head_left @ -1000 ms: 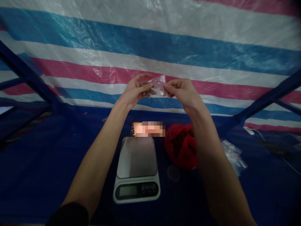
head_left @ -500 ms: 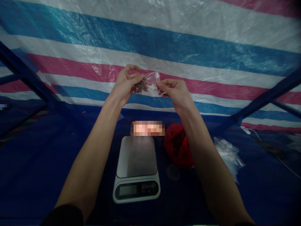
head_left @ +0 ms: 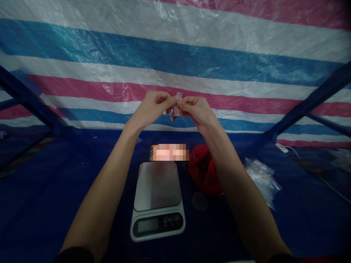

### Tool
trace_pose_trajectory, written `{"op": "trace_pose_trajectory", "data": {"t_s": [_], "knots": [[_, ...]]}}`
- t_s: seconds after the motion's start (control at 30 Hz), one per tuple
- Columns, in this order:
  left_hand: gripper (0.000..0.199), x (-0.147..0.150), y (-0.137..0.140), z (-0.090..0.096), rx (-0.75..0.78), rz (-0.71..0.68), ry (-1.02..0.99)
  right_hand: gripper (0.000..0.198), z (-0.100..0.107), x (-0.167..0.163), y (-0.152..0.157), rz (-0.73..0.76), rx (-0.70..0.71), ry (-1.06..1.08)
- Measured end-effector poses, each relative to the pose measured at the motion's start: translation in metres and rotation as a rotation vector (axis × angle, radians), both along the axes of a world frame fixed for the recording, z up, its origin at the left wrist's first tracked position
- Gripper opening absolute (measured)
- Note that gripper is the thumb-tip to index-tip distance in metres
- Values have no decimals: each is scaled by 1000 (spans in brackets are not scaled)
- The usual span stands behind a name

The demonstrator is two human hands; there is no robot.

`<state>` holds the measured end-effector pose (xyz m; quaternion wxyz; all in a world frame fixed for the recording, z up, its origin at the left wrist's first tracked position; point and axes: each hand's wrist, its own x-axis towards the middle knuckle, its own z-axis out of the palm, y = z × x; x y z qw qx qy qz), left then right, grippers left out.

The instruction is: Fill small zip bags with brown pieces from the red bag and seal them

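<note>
A small clear plastic bag [head_left: 176, 110] with brown bits inside is held up in front of the striped sheet. My left hand [head_left: 156, 107] pinches it from the left, thumb and fingers closed on its upper part. From the right, my right hand [head_left: 196, 109] grips the same bag, its fingertips nearly meeting those of the left. Much of the bag is hidden by the fingers. Below the hands stands a white kitchen scale [head_left: 158, 199] with a bare metal plate; its display is too dim to read.
Right of the scale sits a red bag [head_left: 196, 170] of dark small pieces, partly behind my right forearm. Near it lies a clear round lid [head_left: 200, 201]. Clear plastic bags [head_left: 263, 180] lie farther right. A blurred orange object [head_left: 169, 152] is behind the scale. Blue frame bars [head_left: 290, 113] flank the sheet.
My hands have come closer together and slightly lower. The left hand has moved from the bag's filled end to its upper part, and the bag now hangs between the fingertips.
</note>
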<state>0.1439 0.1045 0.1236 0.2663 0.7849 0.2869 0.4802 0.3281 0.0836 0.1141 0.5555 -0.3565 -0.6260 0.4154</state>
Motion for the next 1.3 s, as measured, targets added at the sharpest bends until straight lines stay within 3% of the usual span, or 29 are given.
{"op": "trace_pose_trajectory", "data": {"t_s": [0.1,0.23,0.47,0.57,0.83,1.0,1.17,1.3], "knots": [[50,2,-7,1,-89,-131,18,28,-1,-2,1,35,-16,17],[48,3,-11,2,-153,-193,37,29,1,-6,-1,66,-50,8],[19,-2,-16,2,-296,-322,153,51,2,-13,-13,187,-124,-62],[9,-5,-14,1,-310,-377,191,55,1,-12,-12,142,-97,-137],[17,-11,-6,-1,-309,-365,231,55,-2,-9,-7,61,-80,-130],[26,-13,-4,0,-228,-273,269,54,-4,-8,-6,75,-48,-154],[29,-11,-4,-3,-120,-144,305,37,-8,-8,-1,64,-46,-212],[27,-9,-8,-2,-134,-146,276,26,-10,-9,1,51,-57,-242]]}}
